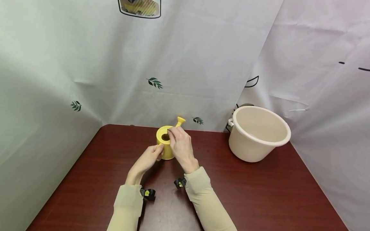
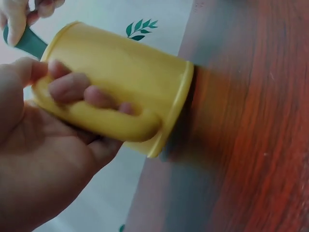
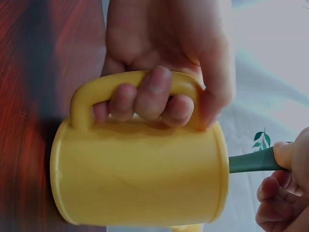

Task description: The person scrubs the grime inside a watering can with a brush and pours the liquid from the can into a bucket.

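A yellow watering can stands upright, a green handle protruding from its top.

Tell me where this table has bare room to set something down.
Bare tabletop lies between the left-hand sheeting and the left sleeve, and right of the right sleeve, in front of the bucket. It's crowded at the watering can: the left hand grips its handle, the right hand a green tool.

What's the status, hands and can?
Left hand grips can by handle. Right hand pinches green tool at can's mouth. Nothing visibly blocking.
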The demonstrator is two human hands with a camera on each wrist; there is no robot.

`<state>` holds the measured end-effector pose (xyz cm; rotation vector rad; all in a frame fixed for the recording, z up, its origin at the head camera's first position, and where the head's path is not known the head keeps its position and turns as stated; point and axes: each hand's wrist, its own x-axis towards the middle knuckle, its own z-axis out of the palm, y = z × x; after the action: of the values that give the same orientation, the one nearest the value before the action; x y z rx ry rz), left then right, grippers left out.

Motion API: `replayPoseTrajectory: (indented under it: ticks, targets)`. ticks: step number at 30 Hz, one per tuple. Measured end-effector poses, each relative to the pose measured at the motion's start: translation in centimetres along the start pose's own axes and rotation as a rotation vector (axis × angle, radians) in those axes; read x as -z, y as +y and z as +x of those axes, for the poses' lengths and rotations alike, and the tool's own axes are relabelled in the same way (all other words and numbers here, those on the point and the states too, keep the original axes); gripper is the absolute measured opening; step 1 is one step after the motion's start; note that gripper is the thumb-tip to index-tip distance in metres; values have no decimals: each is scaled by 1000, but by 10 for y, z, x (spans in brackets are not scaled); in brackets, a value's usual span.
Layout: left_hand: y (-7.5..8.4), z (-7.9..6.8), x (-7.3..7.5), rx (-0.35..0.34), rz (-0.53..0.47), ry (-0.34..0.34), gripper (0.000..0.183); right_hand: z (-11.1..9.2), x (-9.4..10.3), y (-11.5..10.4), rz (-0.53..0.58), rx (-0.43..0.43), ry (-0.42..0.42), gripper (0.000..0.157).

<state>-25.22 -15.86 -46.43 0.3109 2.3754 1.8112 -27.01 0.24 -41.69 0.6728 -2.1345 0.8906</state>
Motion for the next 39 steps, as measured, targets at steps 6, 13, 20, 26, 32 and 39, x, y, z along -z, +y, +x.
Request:
replayPoseTrajectory:
  ticks: [6,13,20,26,32,39]
  targets:
    - [-9,1,3,20,-85,-109,49,-1,-1,-1,2,17,-16,12]
    - [-11,0,3,24,-137,-132,49,-1,2,-1,-16,15,-43,12]
    - [-10,3,-5,-22,-116,-59,50,2,10,-7,-36,39,-58,10]
    - [-4,4,-12,-25,-5,20,49,5,21,-6,-49,43,-104,6]
    - [2,5,-16,-30,86,62,45,6,28,0,-71,5,-177,11]
    - [4,4,-17,-22,182,51,44,2,18,11,-77,-25,-184,11]
